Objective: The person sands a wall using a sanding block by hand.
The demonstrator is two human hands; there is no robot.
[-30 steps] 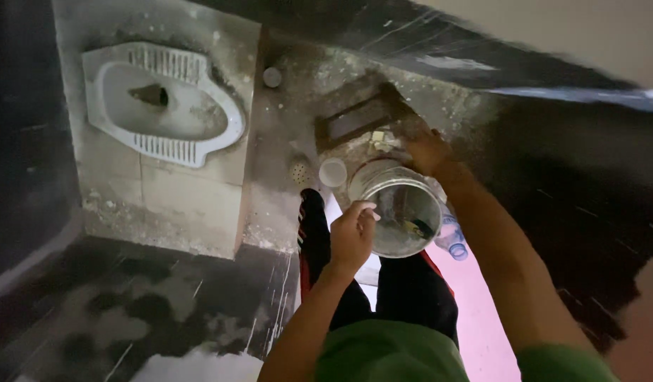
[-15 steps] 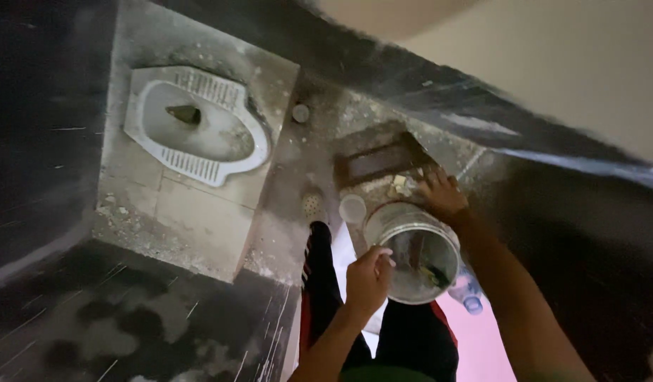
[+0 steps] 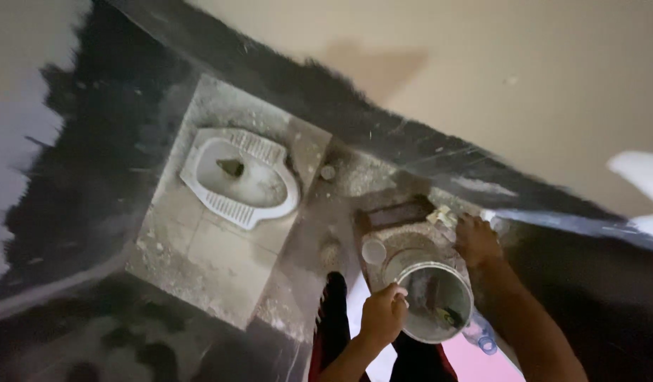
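A round metal bucket (image 3: pixel 435 301) stands on the gritty floor in front of me, with dark bits at its bottom. My left hand (image 3: pixel 383 314) grips its near rim. My right hand (image 3: pixel 475 240) reaches past the bucket's far side to a small pale object (image 3: pixel 443 216) by the wall; whether it grips it I cannot tell. A small round pale lid or cup (image 3: pixel 374 250) lies just left of the bucket.
A white squat toilet pan (image 3: pixel 239 178) is set in a raised tiled platform (image 3: pixel 199 262) to the left. Dark walls (image 3: pixel 79 177) rise around it. My legs in dark trousers with red stripes (image 3: pixel 333 325) stand below. A pink surface (image 3: pixel 482 361) and a clear plastic bottle (image 3: pixel 482 336) lie beside the bucket.
The view has tilted upward, showing more wall, so everything sits lower in frame. My left hand has moved from above the bucket onto its rim. My right hand stays behind the bucket.
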